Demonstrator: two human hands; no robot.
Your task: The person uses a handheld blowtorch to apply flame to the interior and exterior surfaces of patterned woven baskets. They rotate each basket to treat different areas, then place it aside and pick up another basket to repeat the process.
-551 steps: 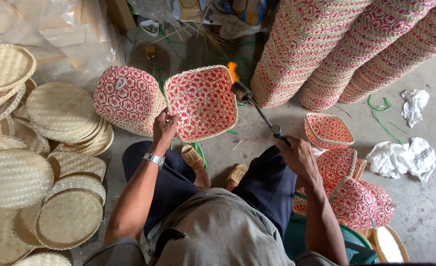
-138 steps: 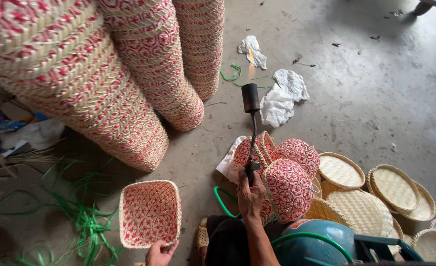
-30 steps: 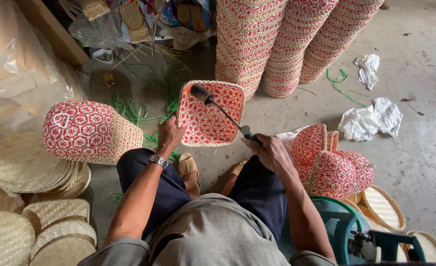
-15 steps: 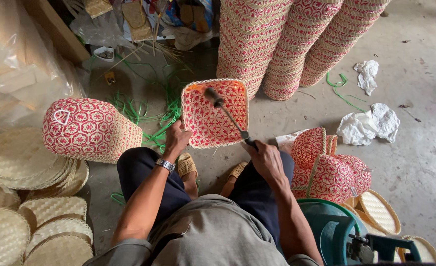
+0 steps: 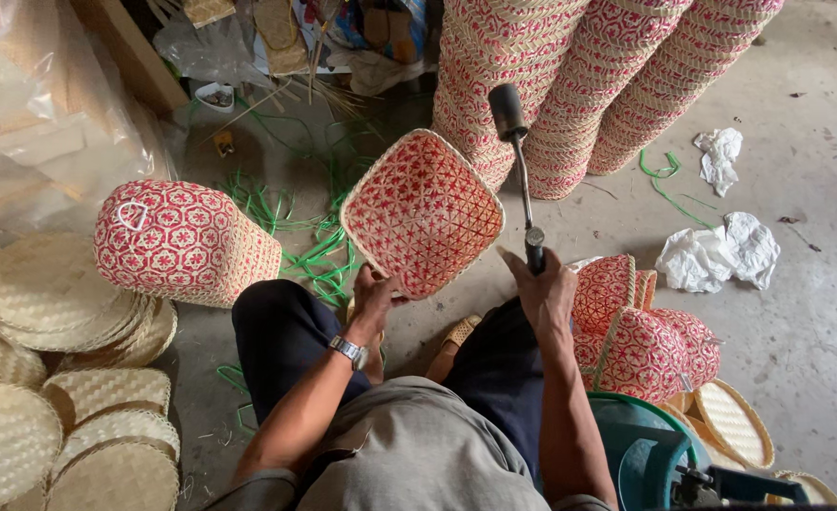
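My left hand [image 5: 374, 295] grips the lower rim of a red and cream woven basket [image 5: 423, 213], tilted so its open inside faces me. My right hand [image 5: 541, 284] is shut on the handle of a hammer [image 5: 521, 156], whose black head is raised above the basket's upper right corner, clear of the weave. I sit with my knees apart below the basket. A watch is on my left wrist.
Tall stacks of red woven baskets [image 5: 579, 76] stand ahead. An upturned red basket stack [image 5: 177, 241] lies left, beside round cream woven lids [image 5: 50, 284]. More red baskets [image 5: 641, 326] sit right of my knee. Green straps [image 5: 310, 255], crumpled white paper [image 5: 716, 251] and a teal stool [image 5: 645, 445] lie around.
The hammer head has lifted out of the basket's inside and now points up beyond its rim. The basket has tipped slightly left in my left hand.
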